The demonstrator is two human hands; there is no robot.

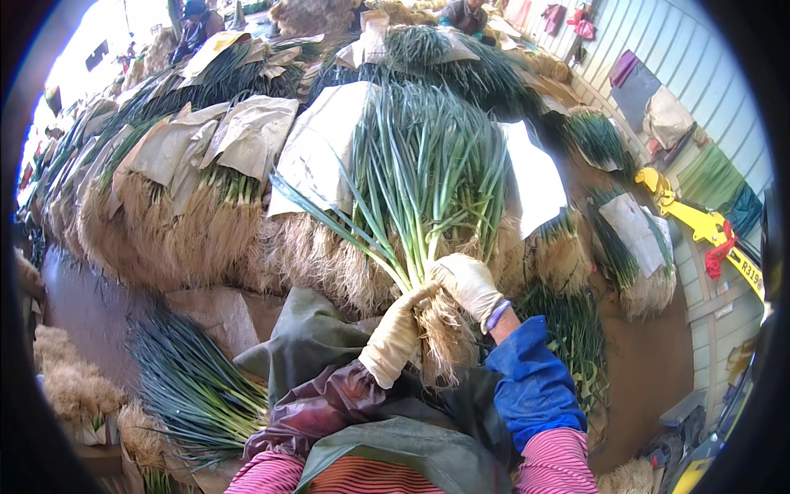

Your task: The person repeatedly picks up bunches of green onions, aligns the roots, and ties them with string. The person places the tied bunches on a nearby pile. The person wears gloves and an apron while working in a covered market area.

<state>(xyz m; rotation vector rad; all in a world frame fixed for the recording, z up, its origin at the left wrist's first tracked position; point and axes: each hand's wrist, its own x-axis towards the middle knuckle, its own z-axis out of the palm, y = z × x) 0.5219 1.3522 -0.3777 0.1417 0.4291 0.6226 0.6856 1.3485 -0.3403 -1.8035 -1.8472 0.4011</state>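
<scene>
A small bunch of green onions [411,259] is gripped near its root end by both hands, over my lap. My left hand [393,333], in a cream glove, closes round the lower stems from the left. My right hand [467,286], also gloved, is wrapped round them just above and to the right. Pale stringy roots [442,333] hang below the gloves. The held leaves fan upward and overlap a large green-onion heap [436,156] behind, so where they end is hard to tell.
White sheets [325,148] flank the heap. Rooted bundles [210,222] line the far left under paper sheets. Loose green onions [189,379] lie beside my left knee, with more greens [564,346] at my right. A yellow metal arm [699,222] stands by the corrugated wall. A person [465,16] sits far back.
</scene>
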